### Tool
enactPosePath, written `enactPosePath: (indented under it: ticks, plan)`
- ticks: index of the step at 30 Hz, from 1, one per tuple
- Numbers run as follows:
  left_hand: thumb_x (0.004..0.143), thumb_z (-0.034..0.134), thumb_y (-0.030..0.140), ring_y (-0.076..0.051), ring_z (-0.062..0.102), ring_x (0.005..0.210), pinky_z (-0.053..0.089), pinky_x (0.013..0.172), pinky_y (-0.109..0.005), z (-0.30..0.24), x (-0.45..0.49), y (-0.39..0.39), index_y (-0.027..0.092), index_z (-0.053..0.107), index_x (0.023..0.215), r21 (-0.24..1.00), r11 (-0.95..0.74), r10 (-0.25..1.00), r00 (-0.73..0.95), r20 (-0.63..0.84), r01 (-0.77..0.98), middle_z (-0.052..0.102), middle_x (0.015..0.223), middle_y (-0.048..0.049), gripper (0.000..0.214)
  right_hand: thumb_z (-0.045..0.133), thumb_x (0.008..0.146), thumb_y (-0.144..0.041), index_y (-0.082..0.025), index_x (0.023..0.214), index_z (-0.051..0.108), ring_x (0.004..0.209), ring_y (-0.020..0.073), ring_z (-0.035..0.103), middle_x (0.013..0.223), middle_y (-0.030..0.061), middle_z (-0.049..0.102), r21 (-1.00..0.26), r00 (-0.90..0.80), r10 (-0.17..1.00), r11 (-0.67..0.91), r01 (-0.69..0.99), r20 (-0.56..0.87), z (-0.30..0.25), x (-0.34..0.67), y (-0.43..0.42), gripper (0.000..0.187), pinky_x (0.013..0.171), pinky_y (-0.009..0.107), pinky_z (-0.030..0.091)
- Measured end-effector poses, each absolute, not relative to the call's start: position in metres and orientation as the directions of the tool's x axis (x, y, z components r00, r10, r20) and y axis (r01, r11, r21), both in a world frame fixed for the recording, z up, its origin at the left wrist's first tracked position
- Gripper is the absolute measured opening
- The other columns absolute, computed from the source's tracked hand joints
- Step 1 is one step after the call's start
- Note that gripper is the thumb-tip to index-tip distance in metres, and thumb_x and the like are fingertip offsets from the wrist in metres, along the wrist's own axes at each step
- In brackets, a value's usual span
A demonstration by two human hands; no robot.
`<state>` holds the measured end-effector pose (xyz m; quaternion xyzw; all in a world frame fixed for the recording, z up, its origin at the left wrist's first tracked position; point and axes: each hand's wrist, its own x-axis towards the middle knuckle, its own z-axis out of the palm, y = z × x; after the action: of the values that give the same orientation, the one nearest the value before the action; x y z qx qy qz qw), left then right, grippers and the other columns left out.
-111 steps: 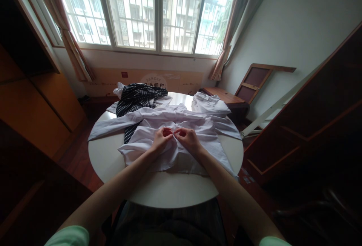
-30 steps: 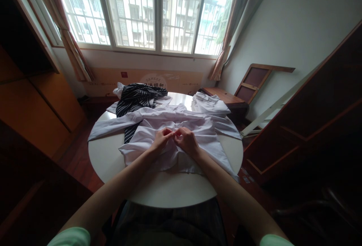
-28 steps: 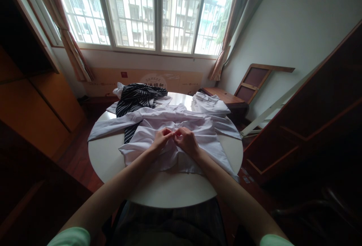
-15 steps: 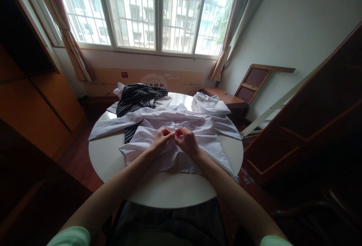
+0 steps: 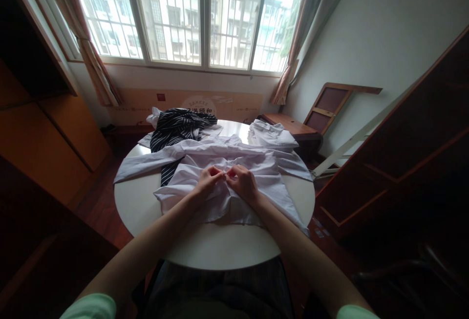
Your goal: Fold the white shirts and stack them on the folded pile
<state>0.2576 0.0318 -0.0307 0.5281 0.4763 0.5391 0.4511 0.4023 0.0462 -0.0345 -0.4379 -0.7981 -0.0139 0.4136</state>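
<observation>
A white shirt (image 5: 271,182) lies spread over the round white table (image 5: 220,245), its sleeves reaching out left and right. My left hand (image 5: 207,182) and my right hand (image 5: 242,183) meet at the shirt's middle front. Both pinch the cloth there, fingertips almost touching. What lies between the fingertips is too small to make out.
A black striped garment (image 5: 176,126) lies at the table's far left, partly under the white shirt. A folded white garment (image 5: 271,136) sits at the far right. Wooden cabinets stand on both sides, a low wooden table (image 5: 289,124) behind, and a window beyond.
My hands stay at the shirt's middle front and have crept slightly toward me; the fingers shift a little. The shirt's lower hem has settled a bit.
</observation>
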Motion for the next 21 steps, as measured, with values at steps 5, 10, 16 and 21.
enactPosePath:
  ticks: [5, 10, 16, 21]
  plan:
    - [0.060, 0.068, 0.032, -0.008, 0.045, 0.049, 0.033, 0.045, -0.019, -0.028, 0.257, 0.029, 0.015, 0.060, 0.061, 0.992, -0.129, 0.991, -0.028, 0.129, 0.000, 0.052, 0.051, 0.0028, 0.019, 0.061, 0.074, -0.022, -0.019, 0.059, 0.056, 0.062, 0.0148, 0.054, 0.062, 0.0020, 0.060, -0.274, -0.303, 0.667, 0.616, 0.739, 0.681, -0.034, 0.403, 0.046, 0.016, 0.062, 0.025, 0.040]
    - [0.060, 0.068, 0.031, -0.009, 0.046, 0.049, 0.034, 0.044, -0.020, -0.028, 0.256, 0.029, 0.015, 0.059, 0.060, 0.993, -0.115, 0.993, -0.022, 0.115, 0.002, 0.051, 0.048, 0.0024, 0.018, 0.060, 0.073, -0.020, -0.019, 0.057, 0.055, 0.059, 0.0148, 0.053, 0.059, 0.0019, 0.058, -0.232, -0.326, 0.651, 0.620, 0.750, 0.686, -0.034, 0.403, 0.046, 0.016, 0.061, 0.026, 0.038]
    - [0.058, 0.067, 0.028, -0.012, 0.054, 0.058, 0.041, 0.051, -0.021, -0.032, 0.256, 0.035, 0.015, 0.061, 0.068, 0.987, -0.161, 0.987, 0.008, 0.161, 0.008, 0.060, 0.062, -0.0006, 0.018, 0.059, 0.073, -0.020, -0.019, 0.058, 0.056, 0.060, 0.0160, 0.053, 0.059, 0.0029, 0.058, -0.228, -0.327, 0.645, 0.623, 0.748, 0.691, -0.034, 0.402, 0.046, 0.016, 0.062, 0.027, 0.038]
    - [0.061, 0.060, 0.020, -0.015, 0.059, 0.071, 0.046, 0.068, -0.026, -0.032, 0.254, 0.042, 0.016, 0.065, 0.071, 0.944, -0.307, 0.951, 0.087, 0.298, 0.120, 0.066, 0.073, -0.0033, 0.012, 0.059, 0.076, -0.024, -0.019, 0.059, 0.058, 0.059, 0.0152, 0.053, 0.060, 0.0026, 0.060, -0.211, -0.326, 0.637, 0.619, 0.757, 0.699, -0.035, 0.404, 0.046, 0.018, 0.061, 0.026, 0.038]
